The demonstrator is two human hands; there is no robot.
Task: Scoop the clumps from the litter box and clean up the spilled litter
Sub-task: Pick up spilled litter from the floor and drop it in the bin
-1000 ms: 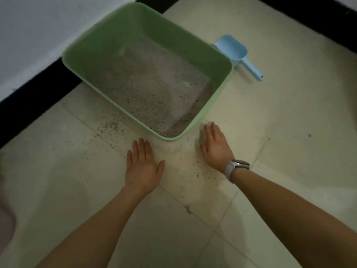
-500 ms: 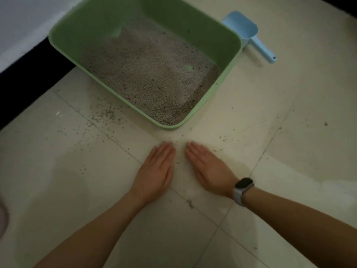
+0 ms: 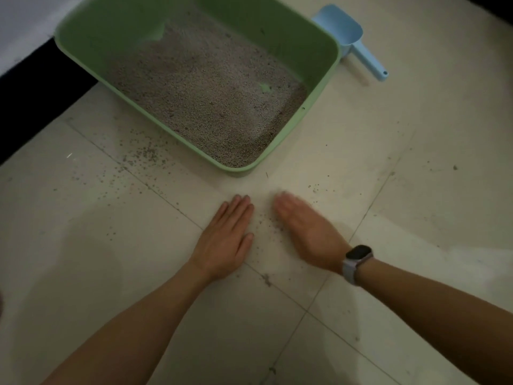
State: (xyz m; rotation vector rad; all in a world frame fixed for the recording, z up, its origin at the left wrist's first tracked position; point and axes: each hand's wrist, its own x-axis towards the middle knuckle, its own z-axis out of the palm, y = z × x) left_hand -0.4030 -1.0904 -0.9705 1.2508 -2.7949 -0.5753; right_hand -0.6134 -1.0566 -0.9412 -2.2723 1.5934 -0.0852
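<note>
Spilled litter (image 3: 263, 226) between flat, open hands, left hand (image 3: 226, 237), right hand (image 3: 308, 232), litter box (image 3: 319, 112) just beyond, nothing held

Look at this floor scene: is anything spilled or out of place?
Yes. Litter grains are scattered over the floor tiles left of the green litter box, with a few more between the left hand and right hand. The blue scoop lies unused behind the box.

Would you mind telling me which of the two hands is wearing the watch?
The right hand: a dark-faced watch sits on its wrist, while the left hand has a bare wrist. Both lie flat on the floor.
</note>
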